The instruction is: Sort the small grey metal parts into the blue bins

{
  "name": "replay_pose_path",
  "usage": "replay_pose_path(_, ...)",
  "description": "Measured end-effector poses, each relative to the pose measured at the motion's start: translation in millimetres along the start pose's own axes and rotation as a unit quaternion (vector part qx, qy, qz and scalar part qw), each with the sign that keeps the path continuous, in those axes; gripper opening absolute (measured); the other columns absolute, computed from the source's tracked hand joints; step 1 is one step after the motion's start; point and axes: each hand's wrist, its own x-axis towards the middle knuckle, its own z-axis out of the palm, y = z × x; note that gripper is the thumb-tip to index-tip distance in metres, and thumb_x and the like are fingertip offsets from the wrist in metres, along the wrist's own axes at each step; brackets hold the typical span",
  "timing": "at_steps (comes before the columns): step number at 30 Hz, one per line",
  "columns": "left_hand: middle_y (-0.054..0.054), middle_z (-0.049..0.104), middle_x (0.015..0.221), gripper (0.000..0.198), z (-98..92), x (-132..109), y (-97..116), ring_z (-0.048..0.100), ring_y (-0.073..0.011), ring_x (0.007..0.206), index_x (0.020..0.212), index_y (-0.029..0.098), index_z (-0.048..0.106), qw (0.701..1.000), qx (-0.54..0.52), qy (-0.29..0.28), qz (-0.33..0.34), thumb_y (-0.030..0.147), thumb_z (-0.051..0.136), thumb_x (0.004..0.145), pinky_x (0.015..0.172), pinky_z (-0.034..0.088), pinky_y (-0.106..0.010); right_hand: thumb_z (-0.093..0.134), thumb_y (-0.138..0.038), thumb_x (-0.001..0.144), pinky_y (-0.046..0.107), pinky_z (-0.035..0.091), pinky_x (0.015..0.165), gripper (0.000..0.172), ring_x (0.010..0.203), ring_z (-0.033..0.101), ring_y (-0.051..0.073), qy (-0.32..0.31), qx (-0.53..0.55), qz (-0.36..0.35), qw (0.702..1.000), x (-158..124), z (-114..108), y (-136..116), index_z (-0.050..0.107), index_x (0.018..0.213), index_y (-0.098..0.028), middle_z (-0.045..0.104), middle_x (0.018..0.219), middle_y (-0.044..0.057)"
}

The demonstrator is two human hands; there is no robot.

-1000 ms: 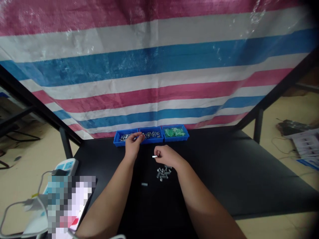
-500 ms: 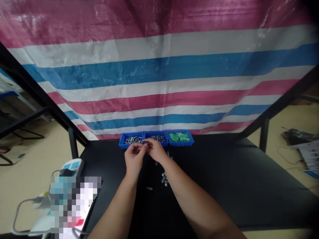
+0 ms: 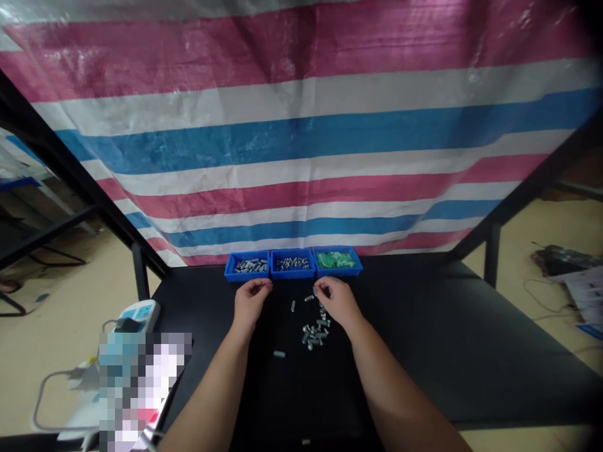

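Observation:
My left hand (image 3: 249, 304) is pinched closed in front of the left bin; whatever lies between its fingertips is too small to make out. To the right, my right hand (image 3: 340, 302) pinches what looks like a small grey metal cylinder at its fingertips. Just below those fingertips a loose metal cylinder (image 3: 309, 298) lies on the black table. A pile of small metal cylinders (image 3: 315, 334) sits left of my right wrist. Single cylinders lie apart, one standing out between the hands (image 3: 293, 306) and another nearer me (image 3: 279, 354).
Three blue bins stand in a row at the back: the left bin (image 3: 235, 276) with grey cylinders, the middle bin (image 3: 292, 274) with small metal parts, the right bin (image 3: 339, 272) with green pieces. A power strip (image 3: 149, 317) and a blurred-out object are at left. A striped sheet (image 3: 301, 163) hangs behind.
My hands were together before the bins; they have moved apart, the right one to the right and slightly nearer me. More of the cylinder pile and the middle bin now shows.

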Motion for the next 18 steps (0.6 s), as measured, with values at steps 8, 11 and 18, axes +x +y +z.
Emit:
replay_pose_path(8,-0.011,0.077,0.097,0.042,24.8,46.2,12.6,0.072,-0.0262,0.093,0.102,0.014,0.076,0.989,0.119,-0.041,0.076,0.042,0.08,0.072,0.09,0.055,-0.04,0.063,-0.009,0.071,0.025,0.044,0.071,0.02,0.076,0.061,0.015,-0.121,-0.01,0.052,0.991,-6.8,-16.8,21.5,0.071,0.084,-0.022,0.068,0.085,0.001)
replay_pose_path(11,-0.014,0.074,0.113,0.05,30.6,55.4,17.6,0.071,-0.028,0.105,0.112,0.013,0.072,0.988,0.092,-0.081,0.094,0.04,0.08,0.071,0.097,0.054,-0.042,0.064,-0.01,0.072,0.024,0.043,0.069,0.017,0.075,0.061,0.014,-0.131,0.003,0.068,0.989,-6.6,-18.3,23.7,0.069,0.084,-0.021,0.069,0.087,0.001)
replay_pose_path(18,-0.01,0.073,0.103,0.031,26.9,20.8,24.0,0.069,-0.0227,0.091,0.109,0.017,0.072,0.92,0.305,-0.175,0.172,0.03,0.067,0.082,0.083,0.055,-0.036,0.069,-0.014,0.072,0.024,0.044,0.07,0.015,0.078,0.062,0.015,-0.125,-0.003,0.071,0.99,-6.2,-19.8,19.1,0.068,0.085,-0.019,0.068,0.086,0.002)
